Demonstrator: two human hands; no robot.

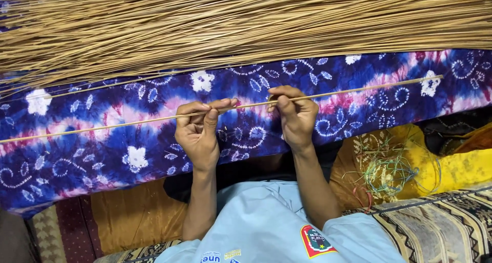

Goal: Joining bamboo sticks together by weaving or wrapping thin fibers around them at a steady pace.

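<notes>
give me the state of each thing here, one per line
thin stick: held level across the cloth, pinched by both hands
left hand: closed on the stick
right hand: closed on the stick
pile of sticks: lying loose, spread flat
blue patterned cloth: spread out under the sticks
tangle of threads: loose, on yellow fabric

The pile of thin sticks [246, 22] runs past the top, left and right edges; its full extent is not visible. The single long stick [230, 108] is cut off at the left edge and hidden where the left hand [197, 132] and right hand [294, 117] pinch it. The patterned blue cloth [102, 140] is cropped at both sides.
</notes>
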